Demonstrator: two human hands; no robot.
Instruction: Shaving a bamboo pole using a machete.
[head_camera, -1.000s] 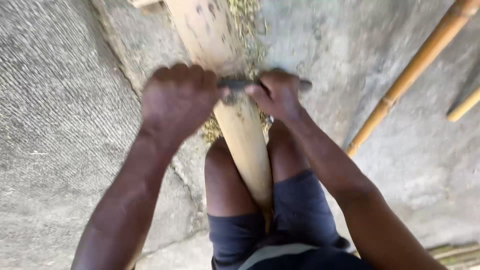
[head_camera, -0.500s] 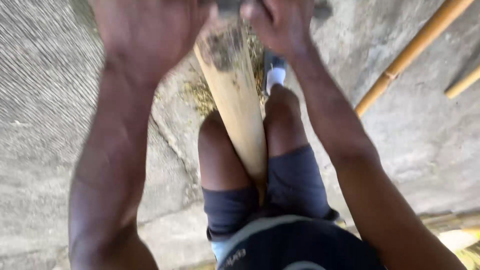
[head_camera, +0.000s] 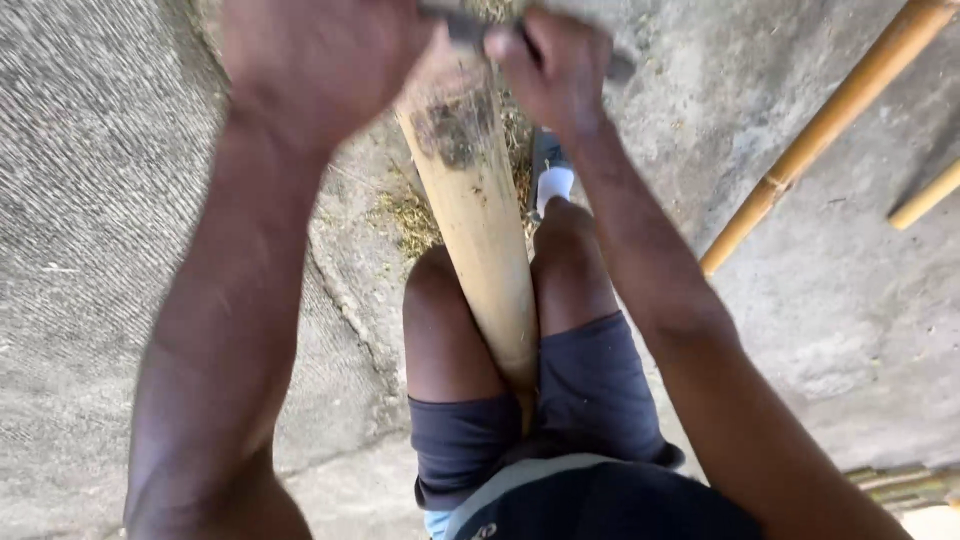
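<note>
Bamboo is the thing worked on: a thick pale bamboo pole (head_camera: 480, 250) runs up the middle of the view, its near end clamped between the person's bare knees and its far end reaching to the top edge. Across that pole, near the top, lies a dark metal blade (head_camera: 470, 28), set crosswise to the pole's length. The left hand (head_camera: 320, 60) is closed in a fist on the blade's end left of the pole, though blur hides the grip itself; the right hand (head_camera: 555, 70) is closed around the blade's end right of the pole, with a dark tip (head_camera: 620, 68) sticking out past its fingers. Just below the blade, the pole bears a dark scraped patch (head_camera: 455, 130). Fine yellowish shavings (head_camera: 410, 215) lie on the concrete floor (head_camera: 100, 250) on both sides of the pole. Well to the right of the pole, two thinner bamboo canes (head_camera: 820, 130) lie slanted on the floor.
</note>
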